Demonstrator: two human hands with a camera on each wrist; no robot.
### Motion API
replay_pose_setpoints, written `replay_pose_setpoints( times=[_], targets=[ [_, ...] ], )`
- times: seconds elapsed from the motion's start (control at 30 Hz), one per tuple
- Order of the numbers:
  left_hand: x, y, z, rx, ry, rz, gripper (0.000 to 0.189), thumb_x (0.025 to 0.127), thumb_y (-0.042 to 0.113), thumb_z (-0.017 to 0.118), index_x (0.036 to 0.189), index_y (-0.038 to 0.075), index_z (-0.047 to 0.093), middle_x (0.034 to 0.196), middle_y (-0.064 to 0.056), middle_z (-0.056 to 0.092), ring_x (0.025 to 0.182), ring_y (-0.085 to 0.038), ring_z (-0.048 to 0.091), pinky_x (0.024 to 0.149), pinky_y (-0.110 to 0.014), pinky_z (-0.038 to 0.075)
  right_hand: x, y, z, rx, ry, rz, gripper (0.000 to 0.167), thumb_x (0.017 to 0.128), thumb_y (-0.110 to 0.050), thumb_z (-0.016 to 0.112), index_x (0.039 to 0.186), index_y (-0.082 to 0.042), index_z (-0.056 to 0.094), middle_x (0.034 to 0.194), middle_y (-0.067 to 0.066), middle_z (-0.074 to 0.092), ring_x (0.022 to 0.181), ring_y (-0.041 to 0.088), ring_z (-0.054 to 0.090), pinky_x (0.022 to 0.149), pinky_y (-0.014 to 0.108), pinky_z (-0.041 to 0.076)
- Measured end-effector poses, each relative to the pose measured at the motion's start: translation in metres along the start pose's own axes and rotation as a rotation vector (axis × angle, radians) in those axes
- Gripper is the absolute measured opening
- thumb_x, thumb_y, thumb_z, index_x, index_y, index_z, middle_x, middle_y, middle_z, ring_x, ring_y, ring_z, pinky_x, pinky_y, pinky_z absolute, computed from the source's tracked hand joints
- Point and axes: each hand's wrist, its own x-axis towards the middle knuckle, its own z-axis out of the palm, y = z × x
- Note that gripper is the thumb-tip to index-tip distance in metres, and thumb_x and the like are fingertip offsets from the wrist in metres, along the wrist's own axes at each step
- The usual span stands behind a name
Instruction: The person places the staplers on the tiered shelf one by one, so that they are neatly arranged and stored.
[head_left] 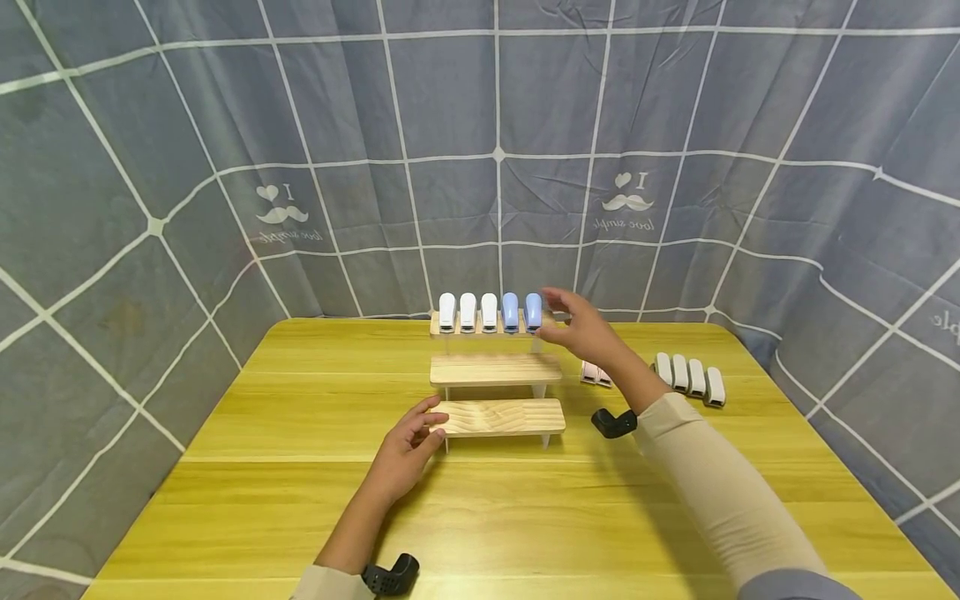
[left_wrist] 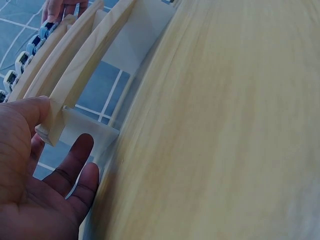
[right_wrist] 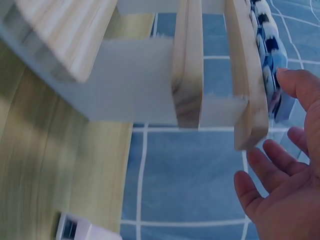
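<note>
A three-step wooden display stand (head_left: pixel 495 371) has a row of small rounded stapler-like pieces on its top step: three white pieces (head_left: pixel 468 312) and two blue pieces (head_left: pixel 510 313). At the right end of that row is my right hand (head_left: pixel 573 329), its fingers spread and thumb by the rightmost blue piece (head_left: pixel 533 312). In the right wrist view the thumb (right_wrist: pixel 297 85) appears to touch the row's end; the other fingers stay apart from it. My left hand (head_left: pixel 405 450) touches the left end of the lowest step (left_wrist: pixel 55 120), with some fingers extended below.
Right of the stand, pink pieces (head_left: pixel 591 372) lie on the yellow wood-grain table (head_left: pixel 300 467), partly behind my right forearm. Several more white pieces (head_left: pixel 696 377) stand in a row farther right. A grey gridded curtain (head_left: pixel 450 100) hangs behind the table.
</note>
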Motion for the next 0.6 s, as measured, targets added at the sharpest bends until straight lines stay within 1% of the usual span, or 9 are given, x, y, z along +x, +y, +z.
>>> replay_pose_setpoints(
  times=[0.17,0.27,0.37,0.47,0.6],
  targets=[
    [0.001,-0.001,0.000,-0.005,-0.001,0.012,0.023,0.100,0.017,0.062,0.121,0.011,0.068,0.153,0.002,0.043,0.130,-0.028,0.048,0.099,-0.048,0.042,-0.008,0.011,-0.012,-0.048,-0.015,0.044,0.073,0.094,-0.024,0.071,0.154,-0.006,0.032,0.153,0.018,0.037,0.139,0.035,0.035,0.111,0.056,0.028],
    [0.001,-0.001,0.000,-0.004,-0.002,0.017,0.023,0.100,0.017,0.062,0.121,0.011,0.068,0.153,0.001,0.043,0.130,-0.028,0.049,0.099,-0.048,0.042,-0.015,0.023,-0.020,-0.069,-0.009,0.074,0.073,0.094,-0.023,0.070,0.154,-0.007,0.032,0.154,0.018,0.035,0.140,0.037,0.034,0.110,0.057,0.028],
    [0.001,-0.001,0.000,-0.002,-0.002,0.013,0.023,0.100,0.016,0.062,0.121,0.011,0.068,0.152,0.002,0.043,0.129,-0.027,0.049,0.099,-0.048,0.042,-0.022,0.038,-0.026,-0.085,-0.002,0.103,0.073,0.095,-0.024,0.070,0.154,-0.007,0.031,0.154,0.018,0.035,0.140,0.038,0.033,0.110,0.058,0.028],
    [0.001,0.000,0.000,0.000,0.000,0.014,0.022,0.100,0.016,0.062,0.121,0.011,0.068,0.152,0.002,0.043,0.128,-0.027,0.050,0.098,-0.047,0.043,-0.031,0.055,-0.030,-0.088,0.005,0.125,0.073,0.096,-0.024,0.069,0.154,-0.005,0.030,0.154,0.021,0.034,0.141,0.041,0.032,0.109,0.060,0.028],
    [0.000,0.002,0.000,-0.009,0.000,0.023,0.023,0.100,0.015,0.062,0.121,0.009,0.068,0.152,-0.002,0.043,0.126,-0.027,0.051,0.097,-0.046,0.044,-0.045,0.077,-0.032,-0.091,0.019,0.172,0.073,0.096,-0.024,0.069,0.155,-0.004,0.030,0.155,0.023,0.032,0.141,0.043,0.030,0.105,0.061,0.033]
  ],
)
